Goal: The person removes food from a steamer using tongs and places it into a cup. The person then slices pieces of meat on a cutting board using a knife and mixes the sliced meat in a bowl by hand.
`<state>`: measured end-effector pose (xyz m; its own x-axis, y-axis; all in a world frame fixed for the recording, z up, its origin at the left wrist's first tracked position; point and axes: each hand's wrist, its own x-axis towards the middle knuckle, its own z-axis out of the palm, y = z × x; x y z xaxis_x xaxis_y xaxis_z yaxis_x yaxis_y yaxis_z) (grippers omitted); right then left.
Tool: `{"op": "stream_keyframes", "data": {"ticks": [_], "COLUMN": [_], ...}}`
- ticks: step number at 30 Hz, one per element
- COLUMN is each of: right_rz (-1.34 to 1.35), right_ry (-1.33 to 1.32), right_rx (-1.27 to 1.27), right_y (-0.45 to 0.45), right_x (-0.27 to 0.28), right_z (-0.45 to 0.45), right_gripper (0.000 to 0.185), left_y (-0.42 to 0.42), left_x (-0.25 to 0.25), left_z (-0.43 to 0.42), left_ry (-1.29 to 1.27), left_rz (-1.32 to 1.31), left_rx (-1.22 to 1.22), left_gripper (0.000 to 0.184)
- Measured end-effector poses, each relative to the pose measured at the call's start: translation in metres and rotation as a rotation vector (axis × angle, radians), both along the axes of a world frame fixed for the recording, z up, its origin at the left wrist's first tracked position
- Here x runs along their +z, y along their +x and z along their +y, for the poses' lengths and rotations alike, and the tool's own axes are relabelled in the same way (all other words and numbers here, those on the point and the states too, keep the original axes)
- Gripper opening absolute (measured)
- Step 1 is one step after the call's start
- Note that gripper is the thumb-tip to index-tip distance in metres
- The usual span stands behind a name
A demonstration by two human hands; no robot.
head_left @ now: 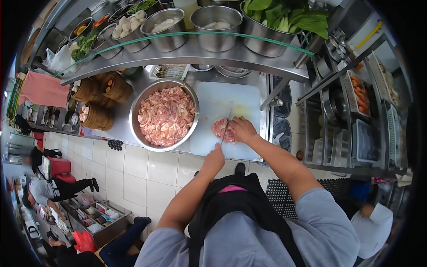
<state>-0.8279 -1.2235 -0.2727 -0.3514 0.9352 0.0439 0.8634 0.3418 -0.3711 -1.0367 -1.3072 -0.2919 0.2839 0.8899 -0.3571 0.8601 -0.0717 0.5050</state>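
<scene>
My left hand (215,161) is closed round the handle of a knife (227,124), whose narrow blade points away from me across a piece of raw meat (219,128). The fingers of my right hand (243,130) are bent and hold the right side of that meat against the white cutting board (211,100). Under my fingers part of the meat is hidden. Left of the board, close beside it, a large metal bowl (133,119) is heaped with cut raw meat (165,116).
Bamboo steamers (95,118) stand at the left of the counter. A shelf (222,52) with metal pots of vegetables crosses behind the board. Racks with trays (367,138) are at the right. Other people (42,189) are at the far left and lower right.
</scene>
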Motion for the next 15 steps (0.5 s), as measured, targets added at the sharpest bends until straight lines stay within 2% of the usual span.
{"op": "stream_keyframes", "data": {"ticks": [5,7,10,12,15], "right_rz": [-0.050,0.043,0.046,0.074,0.053], "right_ry": [-0.084,-0.050,-0.094,-0.078,-0.058], "right_rx": [-0.074,-0.120,-0.169,-0.223,-0.276], "right_y": [0.010,0.012,0.011,0.010,0.015], "right_x": [-0.003,-0.003,0.001,0.000,0.000], "right_z": [0.003,0.000,-0.004,-0.006,-0.003], "right_gripper": [0.021,0.023,0.027,0.030,0.034], "left_y": [-0.046,-0.050,-0.053,-0.054,-0.066], "left_x": [0.037,0.044,0.040,0.026,0.013], "left_z": [-0.074,-0.077,-0.063,-0.029,0.011], "left_ry": [-0.144,-0.207,-0.121,0.080,0.195], "left_rz": [0.061,0.109,0.097,0.119,0.184], "left_rx": [0.008,0.016,-0.021,-0.025,0.020], "left_gripper": [0.033,0.031,0.026,0.024,0.024]}}
